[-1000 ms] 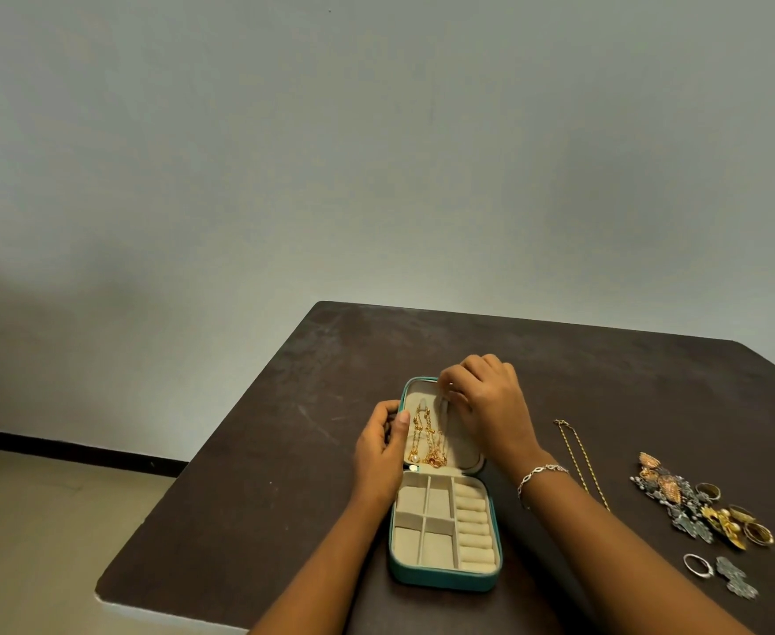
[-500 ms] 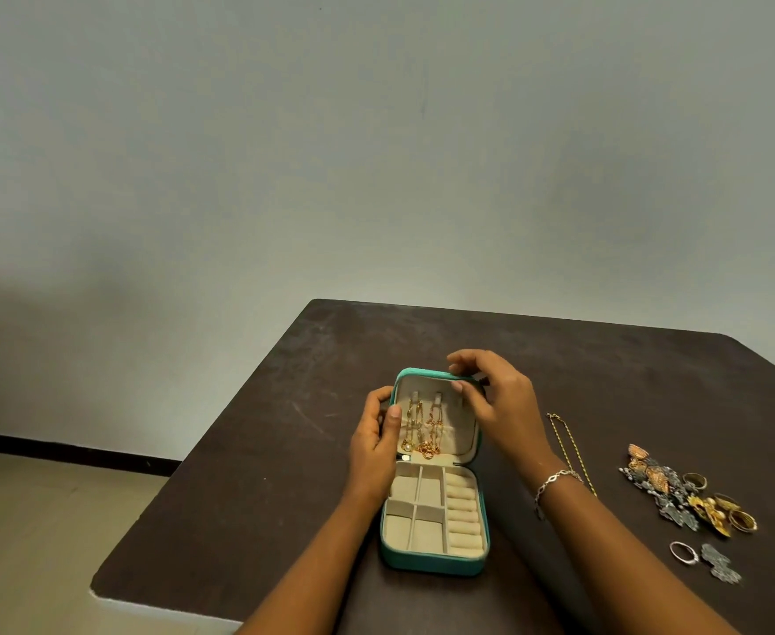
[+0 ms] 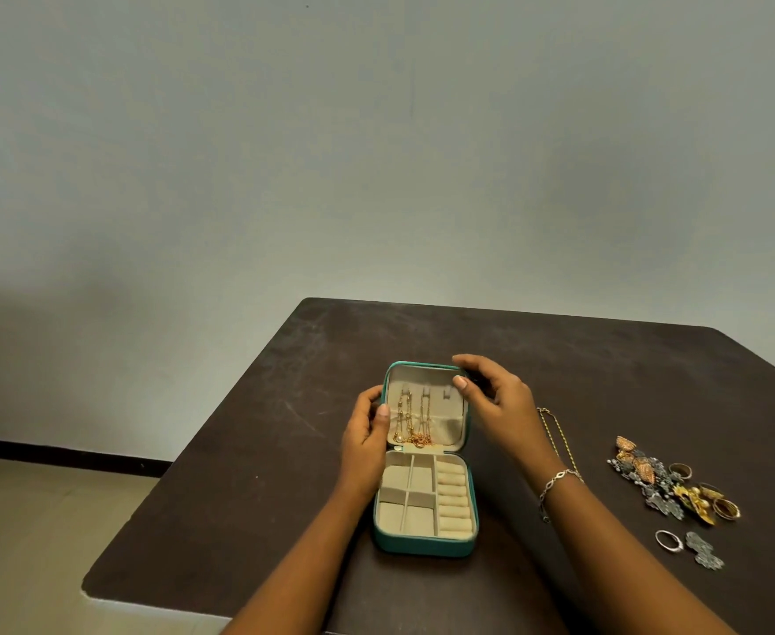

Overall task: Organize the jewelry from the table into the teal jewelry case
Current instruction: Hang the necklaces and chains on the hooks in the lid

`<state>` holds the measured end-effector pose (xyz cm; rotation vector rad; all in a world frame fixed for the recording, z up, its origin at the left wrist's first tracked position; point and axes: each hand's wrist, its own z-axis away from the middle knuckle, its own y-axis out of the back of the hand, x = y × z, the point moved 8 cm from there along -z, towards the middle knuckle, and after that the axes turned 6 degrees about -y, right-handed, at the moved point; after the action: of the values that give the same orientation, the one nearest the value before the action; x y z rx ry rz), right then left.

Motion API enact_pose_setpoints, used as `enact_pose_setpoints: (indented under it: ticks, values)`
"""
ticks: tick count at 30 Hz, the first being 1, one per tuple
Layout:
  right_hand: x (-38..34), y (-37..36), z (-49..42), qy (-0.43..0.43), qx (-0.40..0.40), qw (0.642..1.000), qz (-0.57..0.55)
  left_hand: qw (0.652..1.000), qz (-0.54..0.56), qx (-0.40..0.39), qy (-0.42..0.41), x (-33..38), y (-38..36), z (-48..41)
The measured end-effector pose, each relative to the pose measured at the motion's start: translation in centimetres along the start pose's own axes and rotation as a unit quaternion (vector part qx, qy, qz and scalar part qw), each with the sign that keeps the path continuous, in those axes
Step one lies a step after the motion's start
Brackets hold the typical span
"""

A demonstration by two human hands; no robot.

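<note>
**Carefully, both hands steadied the open lid**

Clearly the teal jewelry case [image 3: 422, 545] was the centre of things, lying open on the dark table [image 3: 285, 451] with its lid [image 3: 450, 427] propped upright. The left hand [image 3: 367, 433] gripped the lid's left edge, thumb curled onto the lining. The right hand [image 3: 491, 396] pinched the lid's top right corner between thumb and fingers.

By my reckoning the step in hand was hanging necklaces. To do it well, I thought, the left hand should keep the lid braced while the right fetched the loose chain [image 3: 557, 435] lying just right of the case. It ought to be lifted by its clasp end, so it would not snarl with those already hung.

I counted two gold chains [image 3: 411, 423] hanging inside the lid and one bare hook [image 3: 446, 394] beside them. Below the lid, the tray showed four square compartments [image 3: 404, 478] and one column of ring rolls [image 3: 454, 499], all unfilled. Well right of the case sat one tangled heap [image 3: 665, 485] of earrings and gold rings, too jumbled to count. Nearer than the heap lay one silver ring [image 3: 666, 540] and one silver earring [image 3: 704, 551].
</note>
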<state>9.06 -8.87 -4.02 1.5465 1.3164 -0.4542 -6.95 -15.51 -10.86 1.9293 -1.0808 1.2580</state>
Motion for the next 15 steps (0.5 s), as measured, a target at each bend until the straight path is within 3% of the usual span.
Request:
enact_pose_setpoints:
  ticks: [15]
  values:
    - [5.3,10.6,7.0,0.021,-0.035,0.981,0.191,0.995,-0.054,-0.028,0.083,-1.3,0.2,-0.4]
